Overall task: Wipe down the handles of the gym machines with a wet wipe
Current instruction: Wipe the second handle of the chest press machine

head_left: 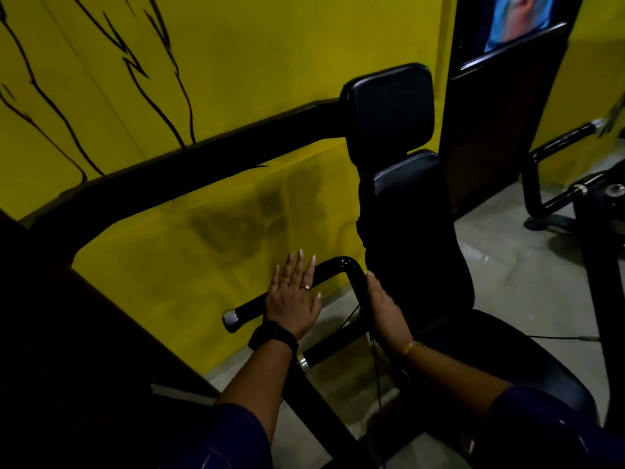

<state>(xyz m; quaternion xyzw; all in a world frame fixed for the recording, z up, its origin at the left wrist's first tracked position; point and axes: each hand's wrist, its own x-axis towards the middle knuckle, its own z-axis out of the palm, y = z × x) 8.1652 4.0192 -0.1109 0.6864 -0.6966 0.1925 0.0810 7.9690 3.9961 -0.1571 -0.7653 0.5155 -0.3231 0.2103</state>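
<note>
Seen from my head, the bent black handle [340, 264] sits low between the yellow wall [169, 231] and the padded seat [416, 238], with a narrow gap on either side. My left hand [293, 301] is flat over its capped grip, fingers straight and spread. My right hand [385, 311] lies edge-on along the bar's upright part, fingers straight and pressed together, just beside the seat.

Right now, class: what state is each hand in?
Left hand: open, spread flat over the black handle.
Right hand: open, edge-on against that handle's bend.
</note>
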